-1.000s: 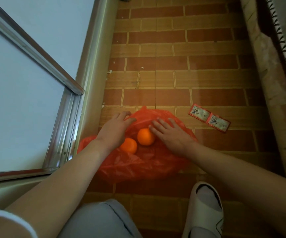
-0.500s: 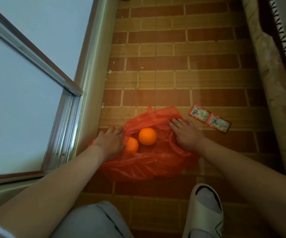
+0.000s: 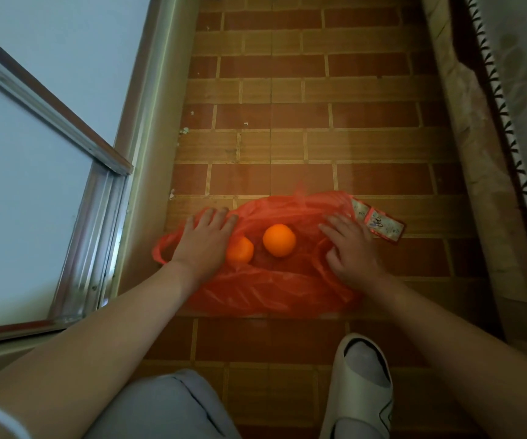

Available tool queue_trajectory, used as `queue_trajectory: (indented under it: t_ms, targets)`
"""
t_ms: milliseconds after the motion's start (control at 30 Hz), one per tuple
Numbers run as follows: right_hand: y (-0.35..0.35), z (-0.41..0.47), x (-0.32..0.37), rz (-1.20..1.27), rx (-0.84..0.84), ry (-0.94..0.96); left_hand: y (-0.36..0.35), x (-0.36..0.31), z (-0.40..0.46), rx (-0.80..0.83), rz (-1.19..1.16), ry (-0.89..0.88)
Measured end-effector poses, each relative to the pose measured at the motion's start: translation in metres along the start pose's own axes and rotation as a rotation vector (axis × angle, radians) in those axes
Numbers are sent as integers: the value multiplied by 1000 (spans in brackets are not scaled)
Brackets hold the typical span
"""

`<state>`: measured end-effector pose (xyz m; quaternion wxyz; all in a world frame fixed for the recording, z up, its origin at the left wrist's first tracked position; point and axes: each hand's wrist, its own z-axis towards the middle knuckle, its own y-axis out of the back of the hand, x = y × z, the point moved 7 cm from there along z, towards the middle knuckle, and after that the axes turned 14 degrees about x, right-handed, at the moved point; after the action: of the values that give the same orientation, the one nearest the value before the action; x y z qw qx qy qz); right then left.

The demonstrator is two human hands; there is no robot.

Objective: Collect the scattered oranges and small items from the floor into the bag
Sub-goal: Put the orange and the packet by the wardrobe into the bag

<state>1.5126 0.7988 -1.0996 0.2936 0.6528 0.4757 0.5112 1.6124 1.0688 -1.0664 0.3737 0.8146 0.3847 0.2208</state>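
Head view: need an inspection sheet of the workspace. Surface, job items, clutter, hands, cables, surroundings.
Surface: brick-pattern tile floor, a few pale specks near the left edge.
Job's things: red plastic bag lying flat; two oranges lie on it or in it; two joined sachets at its right edge.
Clutter: nothing seen.
Grippers: left hand and right hand both flat on the bag, holding nothing.
Cables: nothing seen.
Surroundings: metal-framed door left, patterned fabric right, slipper below.
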Motion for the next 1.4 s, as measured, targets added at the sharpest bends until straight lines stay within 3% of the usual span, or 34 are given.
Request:
queue_trajectory:
  t_ms: [100, 233, 400, 633, 967, 1167, 1400]
  targets:
    - [9, -9, 23, -40, -105, 129, 6, -16, -1, -20, -64, -98]
    - [15, 4, 47, -254, -32, 223, -5, -22, -2, 75, -33, -162]
    - [7, 30, 63, -461, 130, 336, -22, -8, -2, 178, -20, -137]
    - [18, 38, 96, -448, 16, 528, -37, 11, -5, 245, -35, -85]
    - [-33, 65, 18, -460, 504, 227, -56, 13, -5, 385, 16, 17]
    - [-36, 57, 1, -392, 461, 156, -53, 13, -3, 399, 0, 43]
    - [-12, 41, 17, -244, 268, 162, 1, -30, 10, 149, -118, -81]
